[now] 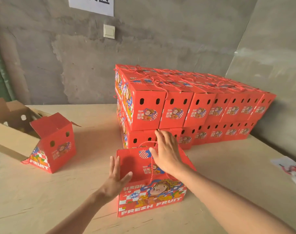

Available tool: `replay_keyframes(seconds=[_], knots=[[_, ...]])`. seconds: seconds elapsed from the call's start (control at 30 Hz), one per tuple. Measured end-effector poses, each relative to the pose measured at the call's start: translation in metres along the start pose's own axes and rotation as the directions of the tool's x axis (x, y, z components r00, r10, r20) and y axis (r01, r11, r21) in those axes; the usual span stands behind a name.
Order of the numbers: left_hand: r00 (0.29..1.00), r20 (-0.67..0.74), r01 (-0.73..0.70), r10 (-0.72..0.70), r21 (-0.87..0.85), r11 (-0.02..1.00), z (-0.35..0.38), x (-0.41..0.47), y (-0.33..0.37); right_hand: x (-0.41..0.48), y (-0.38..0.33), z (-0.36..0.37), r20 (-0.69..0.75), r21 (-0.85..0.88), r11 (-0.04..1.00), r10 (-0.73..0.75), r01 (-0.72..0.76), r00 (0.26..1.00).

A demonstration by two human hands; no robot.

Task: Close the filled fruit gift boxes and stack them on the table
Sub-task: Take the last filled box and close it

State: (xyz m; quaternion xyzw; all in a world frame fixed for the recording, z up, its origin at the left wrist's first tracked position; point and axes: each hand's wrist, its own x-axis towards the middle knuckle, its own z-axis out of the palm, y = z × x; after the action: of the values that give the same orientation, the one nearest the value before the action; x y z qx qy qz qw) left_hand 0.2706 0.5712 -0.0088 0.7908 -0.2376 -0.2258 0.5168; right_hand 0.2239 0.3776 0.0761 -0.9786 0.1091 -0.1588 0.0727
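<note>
A closed fruit gift box stands on the table, left hand flat against its left side, right hand spread loosely on top. Behind it sits a two-tier stack of closed boxes; to its left, an open-flapped box tilts beside a carton.

Pale wood table, grain lines visible. Back R, against the wall: stack of red fruit gift boxes, 2 tiers, lower tier on the tabletop. Front ctr, near the stack: single gift box w/ rope handle. L side: open-flapped gift box, tilted, touching an open brown cardboard carton. Far R edge: white-and-red sheet, blurred.
</note>
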Motion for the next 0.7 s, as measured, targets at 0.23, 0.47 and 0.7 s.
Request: replay_keyframes(seconds=[0.23,0.47,0.7], knots=[[0.998,0.044,-0.028,0.041,-0.273,0.962,0.008,0.001,-0.001,-0.047,0.013,0.071,0.175,0.009,0.997,-0.074,0.073,0.982],[0.992,-0.03,-0.126,0.126,-0.017,0.992,0.034,0.02,0.001,-0.043,0.05,0.06,-0.11,-0.003,0.973,-0.229,0.23,0.967],[0.997,-0.02,-0.079,0.081,0.056,0.995,0.106,0.08,0.041,-0.02,0.154,0.053,-0.159,0.039,0.969,-0.235,0.244,0.959]])
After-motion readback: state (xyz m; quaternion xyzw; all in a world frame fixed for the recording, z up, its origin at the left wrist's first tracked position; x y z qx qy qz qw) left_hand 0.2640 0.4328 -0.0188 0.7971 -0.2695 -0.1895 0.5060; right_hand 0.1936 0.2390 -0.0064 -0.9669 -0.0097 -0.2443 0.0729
